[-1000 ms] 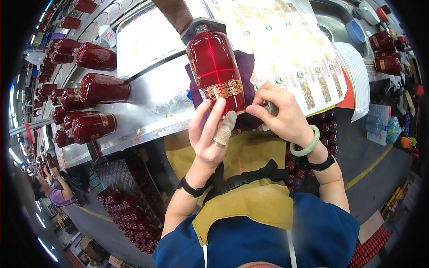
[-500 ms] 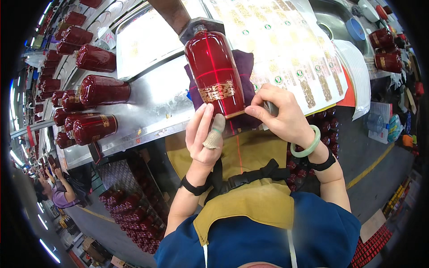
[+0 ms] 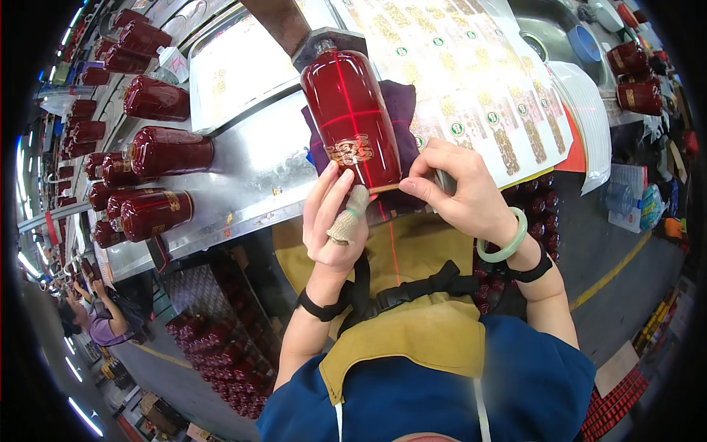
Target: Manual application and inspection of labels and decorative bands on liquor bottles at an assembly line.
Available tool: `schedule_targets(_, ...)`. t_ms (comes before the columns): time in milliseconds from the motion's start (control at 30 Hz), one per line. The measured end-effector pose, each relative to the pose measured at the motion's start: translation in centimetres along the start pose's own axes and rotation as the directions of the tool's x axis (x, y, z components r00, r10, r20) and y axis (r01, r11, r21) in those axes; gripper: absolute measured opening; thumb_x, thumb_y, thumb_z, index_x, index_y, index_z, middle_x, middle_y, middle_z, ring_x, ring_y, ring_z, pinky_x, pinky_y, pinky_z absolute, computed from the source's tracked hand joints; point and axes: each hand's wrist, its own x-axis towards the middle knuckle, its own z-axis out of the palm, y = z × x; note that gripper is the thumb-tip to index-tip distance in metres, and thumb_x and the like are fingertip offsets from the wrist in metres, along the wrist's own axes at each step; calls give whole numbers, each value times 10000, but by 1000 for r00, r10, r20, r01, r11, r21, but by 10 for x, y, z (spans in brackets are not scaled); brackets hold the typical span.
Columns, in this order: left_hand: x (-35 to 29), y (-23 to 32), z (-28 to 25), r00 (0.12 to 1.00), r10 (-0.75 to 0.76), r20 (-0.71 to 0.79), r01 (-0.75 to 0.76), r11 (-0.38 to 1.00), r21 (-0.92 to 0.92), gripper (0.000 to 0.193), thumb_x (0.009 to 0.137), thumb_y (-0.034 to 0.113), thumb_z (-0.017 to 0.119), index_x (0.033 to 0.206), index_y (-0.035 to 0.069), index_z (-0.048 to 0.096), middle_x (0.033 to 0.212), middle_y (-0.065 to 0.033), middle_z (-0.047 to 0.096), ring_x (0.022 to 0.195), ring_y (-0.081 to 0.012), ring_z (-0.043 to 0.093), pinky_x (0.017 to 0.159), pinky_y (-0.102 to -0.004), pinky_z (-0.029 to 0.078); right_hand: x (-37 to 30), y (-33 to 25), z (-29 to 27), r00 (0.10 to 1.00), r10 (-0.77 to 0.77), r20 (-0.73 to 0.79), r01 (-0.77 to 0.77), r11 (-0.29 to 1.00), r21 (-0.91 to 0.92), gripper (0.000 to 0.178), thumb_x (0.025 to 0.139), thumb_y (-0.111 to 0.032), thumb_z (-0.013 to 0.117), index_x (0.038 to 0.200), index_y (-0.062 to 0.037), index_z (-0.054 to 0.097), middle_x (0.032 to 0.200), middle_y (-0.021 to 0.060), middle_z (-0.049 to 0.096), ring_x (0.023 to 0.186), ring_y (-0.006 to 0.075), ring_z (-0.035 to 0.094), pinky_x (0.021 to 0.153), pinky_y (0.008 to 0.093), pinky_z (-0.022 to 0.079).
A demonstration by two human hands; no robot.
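A red glass bottle (image 3: 352, 110) lies on a dark purple cloth (image 3: 398, 102), its neck against a metal holder (image 3: 333, 35) at the far end. Crossed red light lines fall on its side, and a gold patterned decal (image 3: 351, 151) sits near its base. My left hand (image 3: 333, 221) holds the base from the left, fingertips on the glass. It wears a cloth finger cover (image 3: 349, 215). At the base's right edge my right hand (image 3: 460, 183) has its thumb and curled forefinger against the bottle. A small grey thing (image 3: 445, 181), only partly visible, is tucked in its fingers.
Sheets of gold decals (image 3: 482, 96) cover the bench on the right, beside a sink (image 3: 549, 29). A bright white tray (image 3: 243, 70) stands at left. More red bottles (image 3: 171, 151) line the left edge. Crates of bottles (image 3: 213, 346) stand below, and a person (image 3: 103, 320) is far left.
The bottle has turned about its length, carrying the gold decal leftward so that less of it shows. Both hands stay at the base, the left fingers shifted slightly up and left.
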Motion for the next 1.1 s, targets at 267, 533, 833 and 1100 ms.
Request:
schedule_targets(267, 0, 6, 2, 998, 55, 22, -57, 997, 59, 306, 784, -80, 805, 1073, -5, 738, 1221, -180, 704, 1157, -369, 657, 958, -431, 578, 0, 8, 0, 999, 20, -28, -21, 1000, -17, 239, 891, -219, 781, 824, -14, 677, 778, 107, 615, 699, 265, 590, 656, 371, 459)
schedule_targets(533, 11, 10, 2, 997, 68, 32, -69, 997, 21, 239, 810, -47, 809, 1024, 11, 719, 1209, -179, 706, 1159, -382, 654, 949, -445, 572, 1, 14, 4, 999, 32, -43, -32, 999, -9, 233, 892, -210, 777, 823, -12, 677, 775, 104, 609, 695, 252, 579, 659, 366, 457)
schedule_targets(833, -2, -2, -3, 998, 55, 22, -56, 998, 28, 261, 779, -105, 796, 1028, -51, 737, 1197, -193, 713, 1106, -378, 695, 927, -421, 600, -1, 5, 0, 999, 15, -39, -16, 1000, -6, 220, 892, -198, 779, 831, -13, 675, 775, 100, 610, 699, 244, 582, 673, 361, 463)
schedule_targets(1100, -1, 10, 2, 995, 99, 16, -101, 980, 172, 265, 819, -47, 795, 1074, -43, 723, 1289, -190, 670, 1227, -370, 607, 984, -449, 551, 1, 11, 3, 999, 28, -47, -28, 1000, -7, 213, 883, -191, 785, 834, -12, 681, 779, 100, 620, 682, 236, 589, 651, 354, 467)
